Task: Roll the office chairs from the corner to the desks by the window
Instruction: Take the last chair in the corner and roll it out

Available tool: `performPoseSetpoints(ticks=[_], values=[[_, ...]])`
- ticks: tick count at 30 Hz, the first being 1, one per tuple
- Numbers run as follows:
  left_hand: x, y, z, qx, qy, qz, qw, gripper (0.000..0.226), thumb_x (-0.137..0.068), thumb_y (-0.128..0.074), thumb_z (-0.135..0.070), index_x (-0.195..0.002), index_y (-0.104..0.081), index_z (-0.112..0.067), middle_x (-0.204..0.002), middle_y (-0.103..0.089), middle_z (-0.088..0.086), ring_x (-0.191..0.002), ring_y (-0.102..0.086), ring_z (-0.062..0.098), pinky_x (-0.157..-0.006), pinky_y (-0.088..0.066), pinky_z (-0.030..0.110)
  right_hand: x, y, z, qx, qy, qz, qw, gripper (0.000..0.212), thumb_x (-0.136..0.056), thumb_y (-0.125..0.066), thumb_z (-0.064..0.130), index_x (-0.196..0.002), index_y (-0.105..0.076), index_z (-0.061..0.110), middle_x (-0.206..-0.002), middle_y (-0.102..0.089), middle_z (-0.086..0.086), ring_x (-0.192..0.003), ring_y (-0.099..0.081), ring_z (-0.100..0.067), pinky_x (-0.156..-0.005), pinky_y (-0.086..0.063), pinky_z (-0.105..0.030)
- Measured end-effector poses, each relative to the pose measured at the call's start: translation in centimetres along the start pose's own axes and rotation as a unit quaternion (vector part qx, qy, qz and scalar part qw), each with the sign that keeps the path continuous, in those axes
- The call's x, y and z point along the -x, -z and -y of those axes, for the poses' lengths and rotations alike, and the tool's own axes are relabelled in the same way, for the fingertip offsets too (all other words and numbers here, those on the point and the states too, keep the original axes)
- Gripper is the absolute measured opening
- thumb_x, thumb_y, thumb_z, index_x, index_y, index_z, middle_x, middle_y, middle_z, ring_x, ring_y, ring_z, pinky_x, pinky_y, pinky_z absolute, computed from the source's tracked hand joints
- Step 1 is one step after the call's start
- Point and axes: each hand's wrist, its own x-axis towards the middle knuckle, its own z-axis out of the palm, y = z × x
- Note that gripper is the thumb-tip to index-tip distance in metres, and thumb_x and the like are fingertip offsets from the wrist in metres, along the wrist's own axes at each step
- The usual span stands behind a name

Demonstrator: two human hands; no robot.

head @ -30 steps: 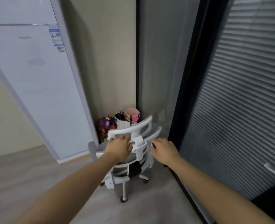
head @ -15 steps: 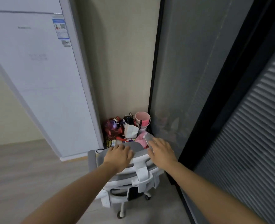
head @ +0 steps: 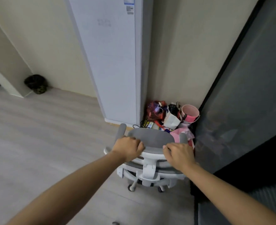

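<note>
A white-framed office chair [head: 151,140] with a grey seat and grey armrests stands in the corner, its back toward me and its casters on the floor. My left hand [head: 128,147] grips the left end of the backrest's top edge, fingers curled over it. My right hand [head: 178,154] grips the right end of the same edge. Only this one chair is in view.
A tall white appliance [head: 116,62] stands against the wall just left of the corner. A heap of bags and a pink cylinder [head: 190,113] fills the corner behind the chair. A dark glass partition [head: 241,95] runs along the right. A dark bin [head: 35,84] sits far left; open wood floor [head: 44,143] lies to the left.
The view has swung left and down over the chair. The chair has turned so its back faces me squarely, and both hands have stayed on the backrest top.
</note>
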Motion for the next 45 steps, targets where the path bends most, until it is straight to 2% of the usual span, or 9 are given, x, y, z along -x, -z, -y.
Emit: performPoseSetpoints(ticks=[4,10,16,21,24,27,31,39,45], values=[[1.8,0.3,-0.5,0.019,0.041,-0.012,0.999,0.045,-0.092,-0.026,-0.042,-0.073,-0.058,-0.016,-0.079,-0.065,0.006,-0.075,-0.057,0.027,-0.082,-0.043,0.034,0.4,-0.2,0.5,-0.014,0.03,0.003,0.999,0.039,-0.09,-0.044,0.036,-0.057,-0.057,0.02,-0.052,-0.057,0.001,-0.044,-0.054,-0.023,-0.047,-0.024,-0.025],[4.7,0.2,-1.1,0.037,0.072,-0.027,0.996,0.039,-0.088,-0.022,-0.041,-0.066,-0.046,-0.019,-0.078,-0.065,0.008,-0.075,-0.056,0.029,-0.08,-0.039,0.033,1.5,-0.1,1.4,-0.026,0.056,0.016,0.998,0.04,-0.091,-0.043,0.038,-0.059,-0.058,0.02,-0.054,-0.059,0.001,-0.045,-0.055,-0.025,-0.042,-0.033,-0.028],[11.0,-0.4,-1.3,0.036,0.102,-0.048,0.993,0.05,-0.086,-0.015,-0.044,-0.065,-0.05,-0.016,-0.065,-0.055,0.003,-0.061,-0.044,0.02,-0.073,-0.026,0.028,3.6,0.0,4.7,-0.058,0.083,0.028,0.994,0.037,-0.089,-0.045,0.037,-0.06,-0.059,0.018,-0.053,-0.059,-0.001,-0.048,-0.058,-0.028,-0.043,-0.039,-0.031],[18.5,-0.9,-0.7,0.034,0.16,-0.061,0.985,0.046,-0.09,-0.02,-0.041,-0.067,-0.052,-0.018,-0.066,-0.057,0.002,-0.061,-0.045,0.021,-0.072,-0.03,0.031,5.8,0.1,9.8,-0.053,0.116,0.063,0.99,0.04,-0.088,-0.042,0.041,-0.06,-0.059,0.018,-0.05,-0.06,-0.004,-0.045,-0.057,-0.032,-0.043,-0.036,-0.029],[23.8,-1.1,0.0,0.034,0.196,-0.071,0.977,0.049,-0.087,-0.015,-0.044,-0.066,-0.051,-0.021,-0.064,-0.055,0.0,-0.06,-0.043,0.018,-0.074,-0.032,0.031,7.5,0.4,13.7,-0.07,0.148,0.067,0.984,0.042,-0.089,-0.041,0.042,-0.059,-0.058,0.018,-0.049,-0.059,-0.003,-0.046,-0.057,-0.031,-0.043,-0.037,-0.029],[29.8,-1.8,0.8,0.035,0.236,-0.078,0.968,0.047,-0.09,-0.017,-0.045,-0.065,-0.051,-0.024,-0.064,-0.055,-0.003,-0.06,-0.043,0.015,-0.076,-0.031,0.03,9.7,1.3,18.6,-0.085,0.184,0.074,0.976,0.041,-0.088,-0.041,0.042,-0.057,-0.055,0.019,-0.049,-0.057,0.0,-0.044,-0.054,-0.026,-0.045,-0.026,-0.024],[38.5,-3.0,2.5,0.004,0.297,-0.099,0.95,0.048,-0.092,-0.023,-0.042,-0.062,-0.053,-0.02,-0.062,-0.058,-0.001,-0.057,-0.042,0.017,-0.075,-0.038,0.031,12.7,1.6,25.7,-0.095,0.223,0.1,0.965,0.041,-0.089,-0.037,0.045,-0.056,-0.043,0.021,-0.051,-0.056,0.0,-0.047,-0.053,-0.024,-0.047,-0.022,-0.027],[56.1,-3.9,5.1,-0.011,0.387,-0.141,0.911,0.044,-0.091,-0.028,-0.041,-0.058,-0.046,-0.019,-0.056,-0.053,-0.002,-0.051,-0.04,0.018,-0.062,-0.026,0.029,18.6,1.5,41.0,-0.133,0.315,0.082,0.936,0.045,-0.086,-0.041,0.043,-0.052,-0.053,0.017,-0.047,-0.057,-0.002,-0.043,-0.053,-0.026,-0.046,-0.021,-0.023],[68.2,-4.2,7.3,-0.02,0.464,-0.161,0.871,0.043,-0.09,-0.034,-0.042,-0.058,-0.05,-0.018,-0.056,-0.053,-0.003,-0.052,-0.044,0.018,-0.057,-0.03,0.028,21.7,1.1,53.2,-0.168,0.394,0.09,0.899,0.046,-0.086,-0.04,0.043,-0.051,-0.053,0.016,-0.047,-0.056,-0.002,-0.043,-0.053,-0.026,-0.045,-0.023,-0.023]])
